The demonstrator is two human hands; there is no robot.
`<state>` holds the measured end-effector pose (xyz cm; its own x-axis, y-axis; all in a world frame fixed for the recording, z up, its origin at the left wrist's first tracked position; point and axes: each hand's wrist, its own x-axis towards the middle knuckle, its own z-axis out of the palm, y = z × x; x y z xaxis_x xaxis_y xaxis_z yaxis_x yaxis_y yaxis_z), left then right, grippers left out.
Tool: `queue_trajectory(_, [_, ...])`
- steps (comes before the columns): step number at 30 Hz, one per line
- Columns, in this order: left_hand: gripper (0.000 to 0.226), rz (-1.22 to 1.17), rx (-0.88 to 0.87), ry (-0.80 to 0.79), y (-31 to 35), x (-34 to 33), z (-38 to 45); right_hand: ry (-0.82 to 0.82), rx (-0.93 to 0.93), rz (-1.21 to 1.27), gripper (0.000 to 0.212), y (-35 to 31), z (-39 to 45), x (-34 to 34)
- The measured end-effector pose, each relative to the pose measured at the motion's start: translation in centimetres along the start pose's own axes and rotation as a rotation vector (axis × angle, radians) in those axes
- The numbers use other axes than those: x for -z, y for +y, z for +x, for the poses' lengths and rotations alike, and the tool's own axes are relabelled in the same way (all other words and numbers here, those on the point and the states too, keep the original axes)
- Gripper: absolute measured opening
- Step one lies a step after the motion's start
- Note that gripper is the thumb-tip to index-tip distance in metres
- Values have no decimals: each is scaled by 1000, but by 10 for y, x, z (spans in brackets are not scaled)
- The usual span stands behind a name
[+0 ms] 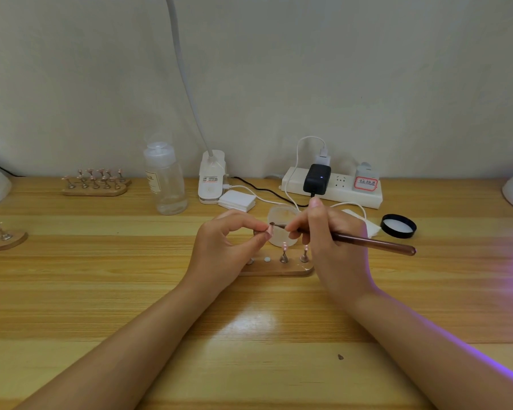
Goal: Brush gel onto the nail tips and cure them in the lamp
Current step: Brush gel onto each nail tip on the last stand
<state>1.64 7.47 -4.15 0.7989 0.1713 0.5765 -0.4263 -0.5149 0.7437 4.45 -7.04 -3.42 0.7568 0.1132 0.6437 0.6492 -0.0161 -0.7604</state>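
Pale wall and wooden worktop (131, 291) frame the work. Left hand (222, 247) pinches 1 nail tip (269, 230) above the wooden stand (279, 271). Right hand (332, 232) grips the brush (367, 241), its long axis running right to left, bristles touching the tip.

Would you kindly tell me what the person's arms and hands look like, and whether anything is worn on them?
Both forearms are bare, with no sleeves in view. The left hand and right hand wear no gloves, rings, watch or bracelets that I can see. The nails look short and unpainted.
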Motion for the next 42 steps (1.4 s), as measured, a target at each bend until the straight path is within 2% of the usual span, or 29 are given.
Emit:
queue_trajectory(8, [11, 1, 1, -4, 1, 1, 0, -55, 53, 54, 47, -2, -2, 0])
queue_trajectory(14, [9, 6, 8, -8, 1, 1, 0, 44, 16, 34, 42, -1, 1, 2])
queue_trajectory(18, [13, 1, 18, 5, 1, 0, 0, -9, 30, -19, 43, 0, 0, 0])
queue_trajectory(23, [17, -7, 16, 7, 1, 1, -1, -71, 49, 57, 47, -4, -1, -1])
queue_trajectory(26, [9, -9, 24, 6, 2, 1, -1, -48, 4, 93, 48, -3, -2, 0])
queue_trajectory(32, [9, -11, 32, 7, 2, 1, -1, 92, -96, 103, 44, -1, 2, 0])
queue_trajectory(36, [10, -8, 32, 7, 2, 1, -1, 65, -99, 70, 45, 0, 1, -1])
queue_trajectory(42, [14, -2, 29, 8, 2, 1, -1, 19, -103, 153, 48, -4, -3, -3])
